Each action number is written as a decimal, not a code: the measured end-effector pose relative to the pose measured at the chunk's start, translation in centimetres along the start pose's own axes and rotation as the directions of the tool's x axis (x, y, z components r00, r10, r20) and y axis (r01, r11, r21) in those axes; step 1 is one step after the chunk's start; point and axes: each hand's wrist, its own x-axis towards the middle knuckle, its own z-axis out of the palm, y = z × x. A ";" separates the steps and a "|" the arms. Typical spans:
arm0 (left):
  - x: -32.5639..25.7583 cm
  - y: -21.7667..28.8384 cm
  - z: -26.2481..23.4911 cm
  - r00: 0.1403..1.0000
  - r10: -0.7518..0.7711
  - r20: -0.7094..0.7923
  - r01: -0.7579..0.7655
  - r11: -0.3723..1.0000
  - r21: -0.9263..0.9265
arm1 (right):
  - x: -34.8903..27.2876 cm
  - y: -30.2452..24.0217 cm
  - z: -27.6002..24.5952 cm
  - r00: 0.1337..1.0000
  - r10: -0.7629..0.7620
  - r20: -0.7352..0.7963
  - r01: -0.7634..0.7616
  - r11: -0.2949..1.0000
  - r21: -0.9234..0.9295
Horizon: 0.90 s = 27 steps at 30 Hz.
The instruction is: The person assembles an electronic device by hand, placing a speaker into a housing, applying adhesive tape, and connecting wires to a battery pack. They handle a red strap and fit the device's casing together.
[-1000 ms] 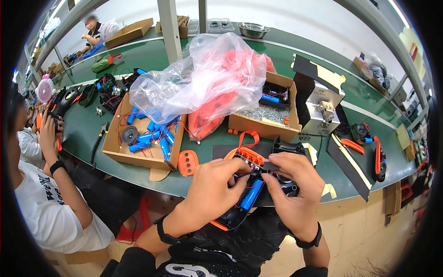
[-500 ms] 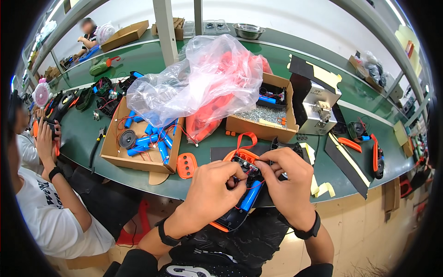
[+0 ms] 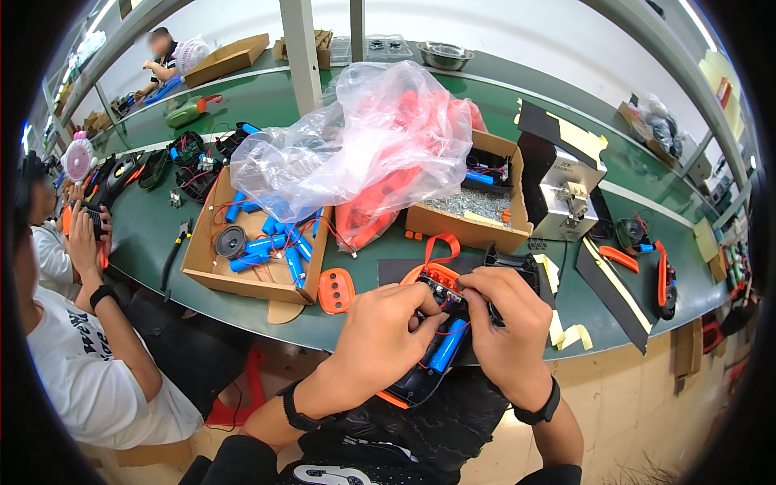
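An opened orange-and-black casing (image 3: pixel 414 386) with a red strap loop lies between my hands at the table's front edge. Inside it are a small circuit board (image 3: pixel 446 297), thin red wires and a blue cylindrical battery (image 3: pixel 448 349). My left hand (image 3: pixel 392 323) is closed, thumb and index finger pinched at the board's lower left; what is between them is hidden. At the board's right end my right hand (image 3: pixel 511 319) pinches with thumb and index finger at its edge. An orange perforated panel (image 3: pixel 335 291) lies left of my left hand.
A cardboard box (image 3: pixel 242 287) holds blue batteries and a round speaker. Behind are a large clear plastic bag (image 3: pixel 356 145) and a box of screws (image 3: pixel 469 230). To the right stands a metal fixture (image 3: pixel 570 194) near black strips. A co-worker's hand (image 3: pixel 81 242) is at far left.
The whole view has shifted slightly. My hands stay at the circuit board, with only small finger movements.
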 end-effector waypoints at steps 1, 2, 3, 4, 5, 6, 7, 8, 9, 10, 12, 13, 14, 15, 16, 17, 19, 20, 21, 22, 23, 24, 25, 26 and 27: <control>0.1 0.3 0.0 0.999 -0.035 -0.006 0.034 0.999 -0.033 | 0.1 -0.2 -0.1 1.000 0.010 0.001 -0.010 1.000 0.007; 0.2 0.6 0.1 0.998 -0.069 -0.011 0.069 0.995 -0.067 | 0.1 -0.3 -0.2 1.000 0.020 0.002 -0.020 1.000 0.015; 0.3 0.9 0.0 0.995 -0.102 -0.014 0.100 0.990 -0.101 | 0.1 -0.5 -0.3 1.000 0.029 0.001 -0.029 0.999 0.020; 0.2 0.7 0.0 0.998 -0.054 -0.017 0.053 0.997 -0.061 | 0.0 -0.7 -0.4 0.999 0.045 0.020 -0.045 0.999 0.018; 0.0 0.3 0.0 1.000 -0.007 -0.017 0.006 1.000 -0.021 | -0.2 -0.8 -0.6 0.997 0.060 0.039 -0.061 0.998 0.016; -0.1 0.0 0.0 0.999 0.040 -0.015 -0.040 0.999 0.019 | -0.3 -0.8 -0.6 0.995 0.076 0.059 -0.077 0.997 0.013; -0.1 -0.1 0.0 0.999 0.037 -0.013 -0.037 0.999 0.018 | -0.2 -1.0 -0.6 0.994 0.094 0.049 -0.095 0.995 0.006; -0.2 -0.1 0.0 0.999 0.034 -0.012 -0.034 0.999 0.018 | 0.0 -1.2 -0.6 0.993 0.112 0.038 -0.112 0.994 0.000; -0.2 -0.1 0.0 0.999 0.031 -0.009 -0.031 0.999 0.017 | 0.1 -1.4 -0.5 0.991 0.131 0.028 -0.131 0.991 -0.007; -0.3 -0.2 0.1 0.999 0.032 -0.015 -0.031 0.999 0.020 | -0.1 -1.4 -0.2 0.984 0.176 0.011 -0.177 0.982 0.069; -0.3 -0.1 0.2 0.999 0.033 -0.028 -0.032 0.999 0.026 | -0.6 -0.9 0.6 0.963 0.268 -0.013 -0.258 0.940 0.224; -0.3 -0.2 0.2 0.999 0.043 -0.026 -0.042 0.999 0.030 | -0.7 -0.7 0.7 0.973 0.230 0.007 -0.227 0.955 0.192; -0.3 -0.3 0.3 0.998 0.052 -0.025 -0.051 0.998 0.035 | -0.9 -0.5 0.7 0.981 0.193 0.029 -0.195 0.967 0.161; -0.2 -0.4 0.3 0.998 0.061 -0.023 -0.060 0.997 0.038 | -1.0 -0.2 0.6 0.986 0.158 0.052 -0.164 0.978 0.130; -0.2 -0.5 0.4 0.998 0.061 -0.019 -0.060 0.997 0.041 | -1.0 -0.2 0.5 0.987 0.150 0.065 -0.156 0.981 0.117; -0.2 -0.5 0.4 0.998 0.062 -0.016 -0.061 0.997 0.043 | -1.0 -0.2 0.4 0.987 0.141 0.079 -0.149 0.983 0.104; -0.2 -0.5 0.3 0.998 0.058 -0.010 -0.058 0.997 0.053 | -0.9 -0.2 0.4 0.986 0.139 0.089 -0.149 0.983 0.111; -0.2 -0.4 0.2 0.998 0.055 -0.006 -0.054 0.997 0.059 | -0.8 -0.3 0.5 0.986 0.146 0.085 -0.157 0.979 0.130; -0.2 -0.2 0.1 0.999 0.051 -0.002 -0.051 0.997 0.066 | -0.7 -0.4 0.5 0.985 0.153 0.082 -0.164 0.975 0.149; -0.1 -0.1 0.0 0.999 0.040 0.004 -0.040 0.996 0.075 | -0.7 -0.5 0.6 0.984 0.165 0.070 -0.175 0.970 0.170; -0.1 0.0 -0.1 1.000 0.028 0.011 -0.029 0.996 0.084 | -0.6 -0.5 0.7 0.983 0.177 0.057 -0.185 0.964 0.191; 0.0 0.2 -0.1 1.000 0.019 0.018 -0.021 0.996 0.090 | -0.6 -0.6 0.7 0.981 0.189 0.044 -0.194 0.958 0.209; 0.0 0.4 0.0 1.000 -0.001 0.001 0.001 0.998 0.069 | -0.6 -0.5 0.7 0.983 0.183 0.034 -0.186 0.959 0.212; 0.0 0.6 0.1 1.000 -0.021 -0.015 0.022 0.999 0.048 | -0.7 -0.5 0.7 0.984 0.176 0.023 -0.177 0.960 0.216; -0.1 0.8 0.2 0.998 -0.043 -0.034 0.044 0.999 0.028 | -0.7 -0.5 0.7 0.986 0.168 0.014 -0.166 0.961 0.222</control>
